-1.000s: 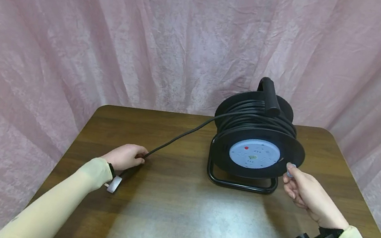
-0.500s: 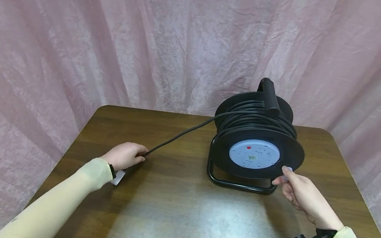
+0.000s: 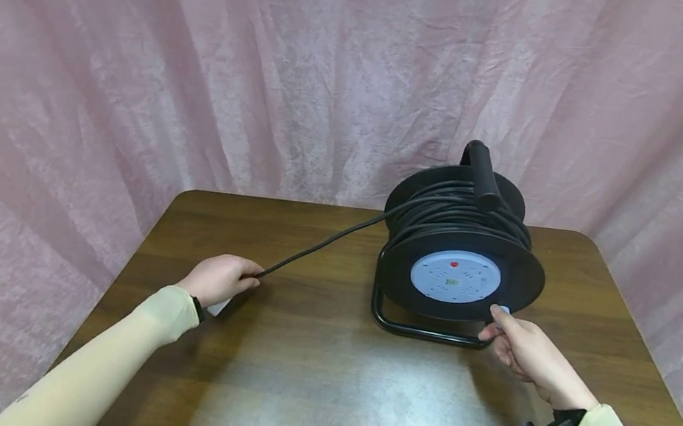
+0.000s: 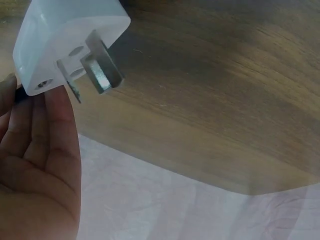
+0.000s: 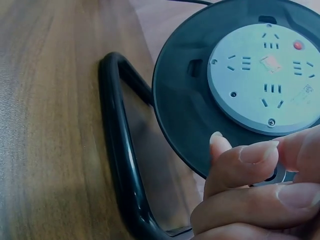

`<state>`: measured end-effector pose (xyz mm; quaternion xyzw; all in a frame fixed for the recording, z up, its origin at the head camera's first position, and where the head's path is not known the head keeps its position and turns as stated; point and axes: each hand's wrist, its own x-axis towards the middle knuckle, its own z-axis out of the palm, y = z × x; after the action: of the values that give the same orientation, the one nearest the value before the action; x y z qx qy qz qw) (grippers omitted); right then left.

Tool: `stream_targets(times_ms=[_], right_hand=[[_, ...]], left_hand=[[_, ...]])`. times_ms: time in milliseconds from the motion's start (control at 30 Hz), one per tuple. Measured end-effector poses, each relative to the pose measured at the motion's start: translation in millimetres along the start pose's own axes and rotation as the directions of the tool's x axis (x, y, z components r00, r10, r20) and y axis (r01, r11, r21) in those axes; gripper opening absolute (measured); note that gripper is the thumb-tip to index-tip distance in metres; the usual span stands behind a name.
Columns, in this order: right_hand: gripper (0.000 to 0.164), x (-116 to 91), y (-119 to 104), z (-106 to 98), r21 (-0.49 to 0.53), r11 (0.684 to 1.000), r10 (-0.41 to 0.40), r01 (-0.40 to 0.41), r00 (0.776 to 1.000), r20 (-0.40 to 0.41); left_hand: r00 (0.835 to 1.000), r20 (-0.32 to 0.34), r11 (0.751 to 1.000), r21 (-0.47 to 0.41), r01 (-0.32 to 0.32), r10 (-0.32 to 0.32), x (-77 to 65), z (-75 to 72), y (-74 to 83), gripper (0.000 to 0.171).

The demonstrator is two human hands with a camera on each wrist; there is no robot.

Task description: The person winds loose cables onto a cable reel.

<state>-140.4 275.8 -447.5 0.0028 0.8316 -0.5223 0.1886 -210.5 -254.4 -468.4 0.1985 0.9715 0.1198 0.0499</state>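
A black cable reel [image 3: 396,270] stands on the table's right half, with a round pale socket panel [image 3: 455,276] on its front disc. My right hand [image 3: 536,356] pinches a small light knob [image 3: 504,309] at the disc's lower right edge; in the right wrist view the fingers partly hide the knob [image 5: 274,176]. From the wound coils a black cable [image 3: 323,242] runs left, down to my left hand [image 3: 219,282], which pinches it between thumb and fingers. Just behind that hand hangs the white plug [image 3: 218,307]; the left wrist view shows this plug [image 4: 65,30] with its metal prongs up close.
The reel's black tube frame [image 3: 429,334] rests on the brown wooden table [image 3: 311,402]. A carrying handle [image 3: 484,176] rises above the coils. Pink curtains [image 3: 336,78] hang behind the table and at both sides.
My right hand has moved left and slightly down with the knob, and the disc has turned clockwise. The plug has come nearer my left hand, which stays almost in place.
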Motion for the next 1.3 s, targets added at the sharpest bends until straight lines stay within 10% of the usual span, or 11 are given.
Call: stream_targets(times_ms=[1300], right_hand=[[0.063,23.2,8.1,44.0,0.078,0.994,0.062,-0.071,0.991,0.115]], left_hand=[[0.999,-0.005,0.993,-0.105,-0.044,0.044,14.9,-8.5,35.4,0.038]])
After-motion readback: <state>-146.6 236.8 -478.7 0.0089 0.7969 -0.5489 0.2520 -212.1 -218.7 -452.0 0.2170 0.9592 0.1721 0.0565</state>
